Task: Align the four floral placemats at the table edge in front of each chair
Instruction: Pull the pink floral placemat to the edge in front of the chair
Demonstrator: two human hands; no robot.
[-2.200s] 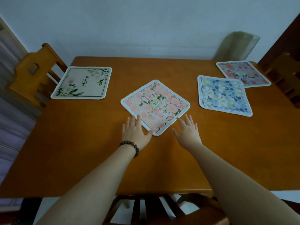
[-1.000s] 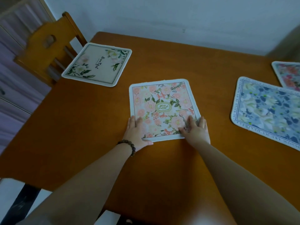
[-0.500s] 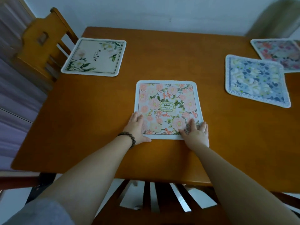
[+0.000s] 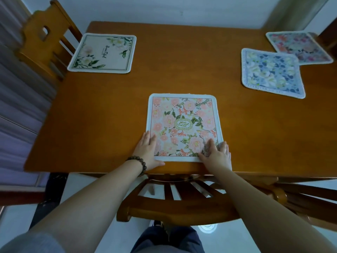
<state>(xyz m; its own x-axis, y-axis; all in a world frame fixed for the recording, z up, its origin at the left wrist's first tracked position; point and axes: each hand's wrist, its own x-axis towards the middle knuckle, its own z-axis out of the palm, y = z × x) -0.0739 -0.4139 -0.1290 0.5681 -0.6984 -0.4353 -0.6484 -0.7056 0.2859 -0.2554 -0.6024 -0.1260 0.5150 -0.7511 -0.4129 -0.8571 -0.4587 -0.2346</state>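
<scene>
Two hands pin the pink floral placemat near the table edge, square above the near chair. My left hand lies flat, fingers spread, on its lower-left corner; my right hand lies flat on the lower-right, neither gripping. The mat's near side runs parallel to the edge, just short of it. I judge the next target to be the blue placemat, skewed and well apart, up and to the right, nearer my right hand, overlapping the red-toned placemat. The cream placemat sits far left by the side chair.
</scene>
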